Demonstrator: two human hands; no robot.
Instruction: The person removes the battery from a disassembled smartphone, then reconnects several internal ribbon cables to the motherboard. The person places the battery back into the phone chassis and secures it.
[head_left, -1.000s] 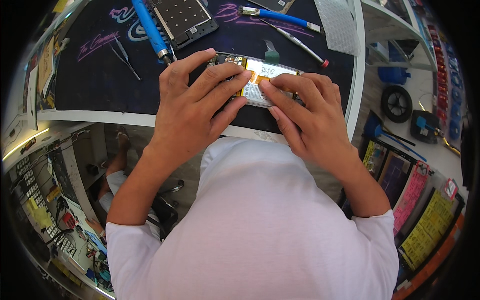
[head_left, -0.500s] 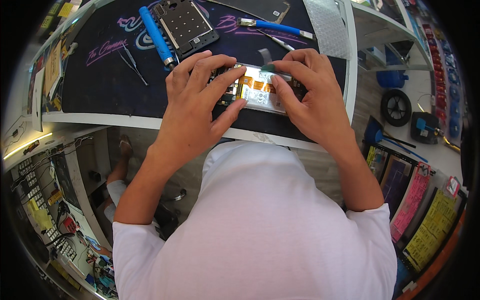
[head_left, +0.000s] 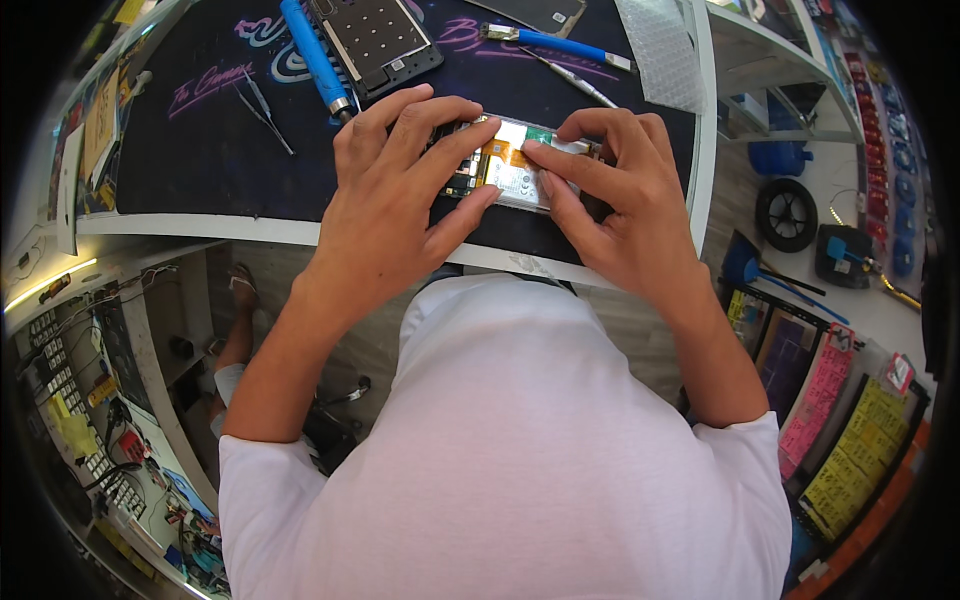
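Note:
An opened phone (head_left: 466,184) lies on the dark mat near the bench's front edge, its silver battery (head_left: 517,183) and orange flex cable exposed. My left hand (head_left: 385,205) grips the phone's left end, index finger at the far edge and thumb at the near edge. Over the right end, my right hand (head_left: 632,190) has its fingers bent. Its index fingertip touches the battery and its thumb rests by the near side. A green film tab (head_left: 538,135) shows flat on the battery beside that index finger. My right fingers hide the phone's right part.
Beyond the phone lie a blue screwdriver (head_left: 318,55), a dark phone frame (head_left: 385,50), a blue-handled brush (head_left: 560,49) and a thin metal pen-like tool (head_left: 570,78). Tweezers (head_left: 265,115) lie to the left. Bubble wrap (head_left: 660,55) covers the far right corner. Another person's leg (head_left: 240,325) shows below left.
The green tab, lifted between my right fingers before, now lies flat on the battery. My right index finger has moved onto the battery. My left hand keeps its grip on the phone.

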